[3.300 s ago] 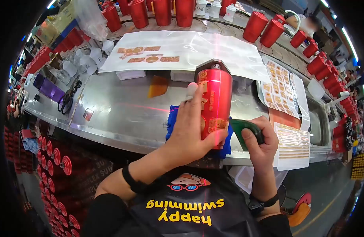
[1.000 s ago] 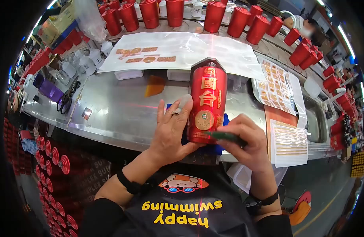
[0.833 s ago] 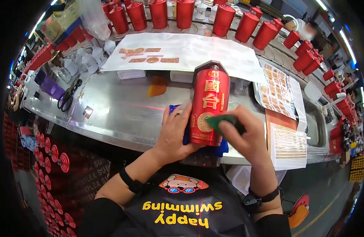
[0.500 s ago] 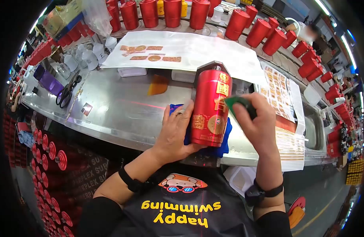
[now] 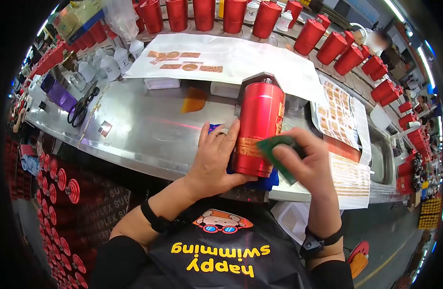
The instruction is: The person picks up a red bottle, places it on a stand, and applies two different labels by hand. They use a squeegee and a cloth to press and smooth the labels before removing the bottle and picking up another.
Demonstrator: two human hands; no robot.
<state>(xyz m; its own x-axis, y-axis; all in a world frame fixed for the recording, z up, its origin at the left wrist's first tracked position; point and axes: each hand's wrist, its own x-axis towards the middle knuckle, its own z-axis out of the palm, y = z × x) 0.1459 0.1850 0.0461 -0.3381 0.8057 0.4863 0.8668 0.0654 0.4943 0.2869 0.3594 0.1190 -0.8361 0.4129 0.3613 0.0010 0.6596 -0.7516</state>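
Observation:
A shiny red bottle (image 5: 261,111) lies in a dark angular holder (image 5: 246,83), its neck pointing away from me. My left hand (image 5: 211,161) grips its left side, with the thumb under the near end. In my right hand (image 5: 305,161) is a flat green scraper (image 5: 280,166), its edge against a gold decal (image 5: 247,147) low on the bottle. More gold lettering shows at the bottle's right side, partly turned out of sight. A blue cloth (image 5: 268,183) is bunched beneath the near end.
White backing paper (image 5: 260,60) with gold decals spans the metal bench (image 5: 139,130). Decal sheets (image 5: 339,111) lie right, beside a sink (image 5: 385,159). Scissors (image 5: 82,108) and a purple bottle (image 5: 60,96) are left. Red bottles (image 5: 233,17) line the conveyor behind; a person (image 5: 370,41) is far right.
The red bottle has rolled so its large gold characters face right. My right hand has brought the green scraper down and left onto the lower decal. Bottles behind have shifted along.

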